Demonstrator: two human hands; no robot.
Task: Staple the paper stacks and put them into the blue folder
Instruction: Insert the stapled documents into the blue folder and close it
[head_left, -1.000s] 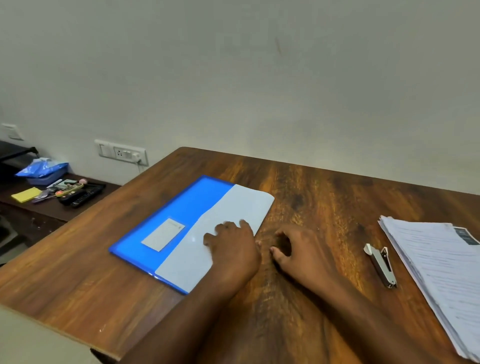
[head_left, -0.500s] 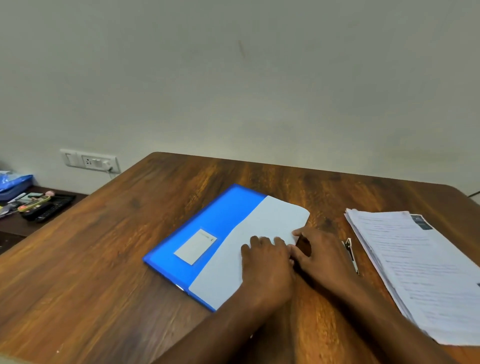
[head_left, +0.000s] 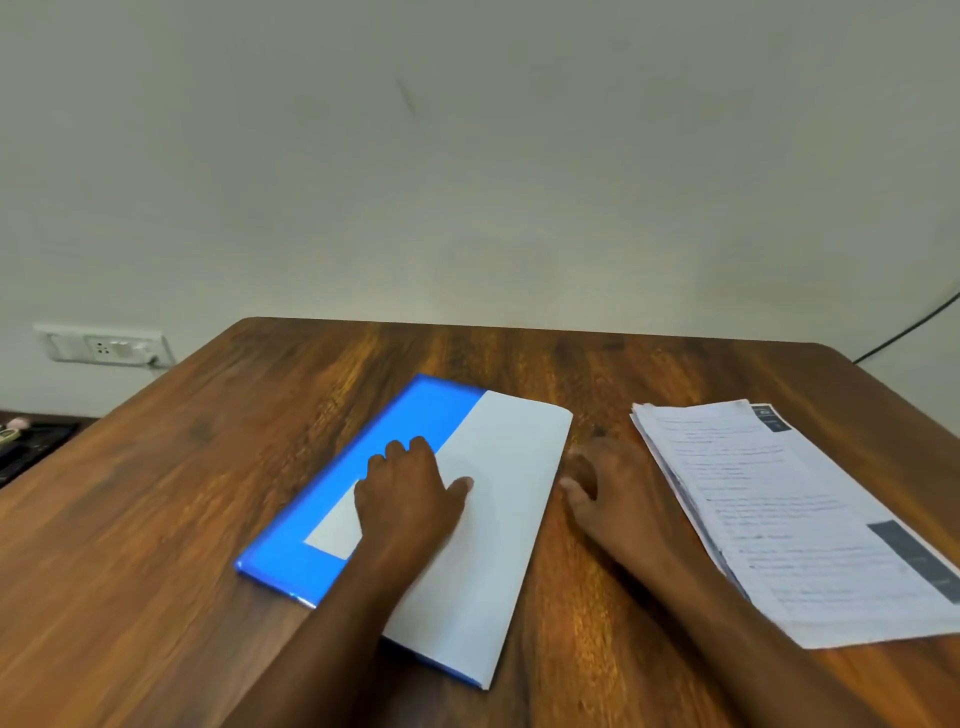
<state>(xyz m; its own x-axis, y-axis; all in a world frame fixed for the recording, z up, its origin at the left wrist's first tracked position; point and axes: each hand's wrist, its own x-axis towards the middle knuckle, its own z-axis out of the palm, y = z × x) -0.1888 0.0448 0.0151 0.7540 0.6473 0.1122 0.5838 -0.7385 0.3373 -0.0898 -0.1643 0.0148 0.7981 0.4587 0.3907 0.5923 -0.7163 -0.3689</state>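
Leftward now, the left hand (head_left: 410, 499) is pressing flat on the glossy blue plastic folder (head_left: 415, 415) lying diagonally, while the right hand (head_left: 608, 493), seemingly loose and empty, is resting nearer the printed white paper stack (head_left: 789, 519)

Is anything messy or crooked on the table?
A little. The white paper sticks halfway out of the blue folder, not tucked in. The left hand rests on both. The paper pile on the right has uneven, fanned edges. Nothing looks spilled or torn.
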